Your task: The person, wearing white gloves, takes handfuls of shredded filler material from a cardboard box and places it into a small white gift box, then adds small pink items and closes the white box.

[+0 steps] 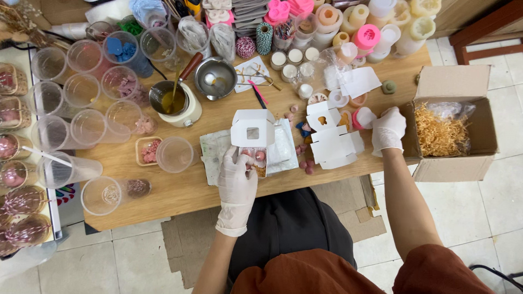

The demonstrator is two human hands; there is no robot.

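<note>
My left hand (237,182), in a white glove, grips a small open white gift box (253,136) at the near edge of the wooden table (185,190). The box lid stands up with a square window, and pink pieces lie inside. My right hand (388,130), also gloved, rests at the table's right end beside a pink and white mould (363,117), close to an open cardboard box (452,87) holding yellow shredded filling (438,133). A stack of flat white boxes (332,139) lies between my hands. What the right hand's fingers hold is hidden.
Several clear plastic cups (81,98) crowd the table's left side. A small melting pot (174,100) with yellow liquid and a metal bowl (215,76) stand in the middle. Moulds, twine spools and candles line the far edge. Loose pink pieces (305,163) lie near the front.
</note>
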